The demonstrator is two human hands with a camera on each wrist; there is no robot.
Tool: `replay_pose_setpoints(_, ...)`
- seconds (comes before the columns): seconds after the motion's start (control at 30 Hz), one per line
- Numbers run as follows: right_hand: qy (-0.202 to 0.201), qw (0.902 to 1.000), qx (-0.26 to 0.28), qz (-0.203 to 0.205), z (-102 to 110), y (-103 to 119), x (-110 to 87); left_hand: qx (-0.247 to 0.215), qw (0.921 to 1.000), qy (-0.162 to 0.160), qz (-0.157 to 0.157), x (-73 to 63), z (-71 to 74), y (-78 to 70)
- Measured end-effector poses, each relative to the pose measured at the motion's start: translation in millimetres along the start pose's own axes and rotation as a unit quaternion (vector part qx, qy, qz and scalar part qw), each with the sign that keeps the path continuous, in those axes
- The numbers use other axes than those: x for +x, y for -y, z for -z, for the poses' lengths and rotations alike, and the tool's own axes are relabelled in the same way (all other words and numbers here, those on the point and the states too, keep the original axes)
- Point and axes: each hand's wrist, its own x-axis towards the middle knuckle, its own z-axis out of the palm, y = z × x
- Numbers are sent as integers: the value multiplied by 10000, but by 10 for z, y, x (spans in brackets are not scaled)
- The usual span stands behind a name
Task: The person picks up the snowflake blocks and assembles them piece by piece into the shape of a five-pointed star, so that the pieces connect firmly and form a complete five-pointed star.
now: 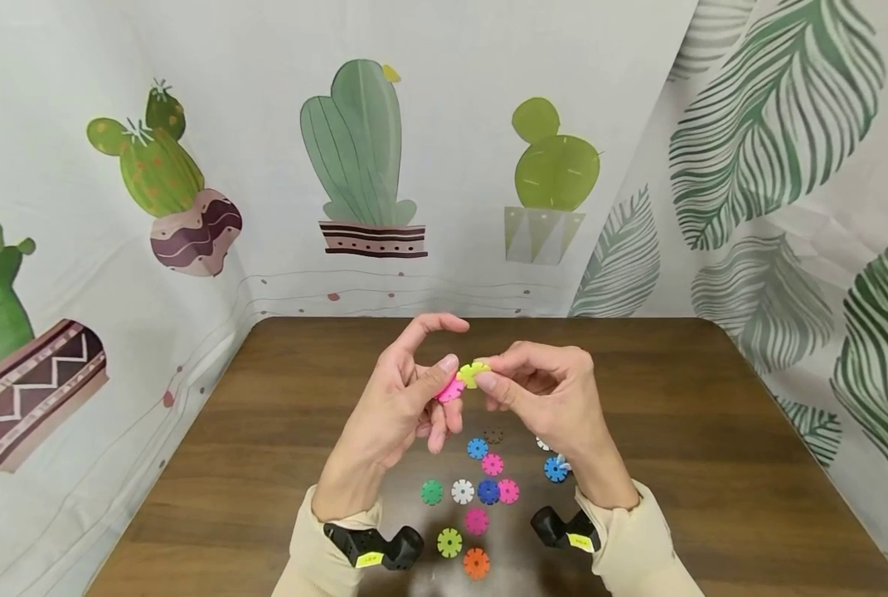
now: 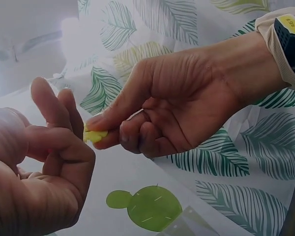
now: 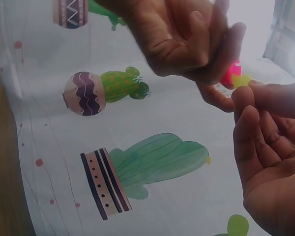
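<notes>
Above the table, my left hand (image 1: 406,398) pinches a pink notched disc (image 1: 451,390) between thumb and fingers, its index finger raised. My right hand (image 1: 551,394) pinches a yellow notched disc (image 1: 473,374) by its right side. The two discs meet edge to edge; whether their slots are engaged I cannot tell. In the left wrist view the yellow disc (image 2: 94,133) sticks out from the right thumb and finger, and the pink one is mostly hidden. Both pink disc (image 3: 232,73) and yellow disc (image 3: 242,81) show between the hands in the right wrist view.
Several loose notched discs lie on the brown table (image 1: 264,464) below the hands, among them a green disc (image 1: 432,492), a white disc (image 1: 463,491), an orange disc (image 1: 477,563) and a lime disc (image 1: 449,542). By the right wrist lies a blue disc (image 1: 555,469) with a pale piece on it.
</notes>
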Motion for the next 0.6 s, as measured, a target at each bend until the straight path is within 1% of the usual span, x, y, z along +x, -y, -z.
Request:
replay_pose_setpoints(0.07,37,9999,-56,106,-9,-9,-1,42,10000,-3,12,-1,0,2)
replay_pose_setpoints(0.2,206,9996,-63,164,-6,-21,10,167,9999,34,8,-14,7,1)
replay_pose_setpoints(0.4,561,9967,-383,441,45,-57,17,394,9988,-4,274,-11,19,28)
replay_pose_setpoints(0.5,732,9960,-143,483,63,-87,23,436,9984,112,327,-6,19,42)
replay_pose_setpoints(0.6,788,9956,95,497,76,-112,31,433,9984,205,314,8,9,51)
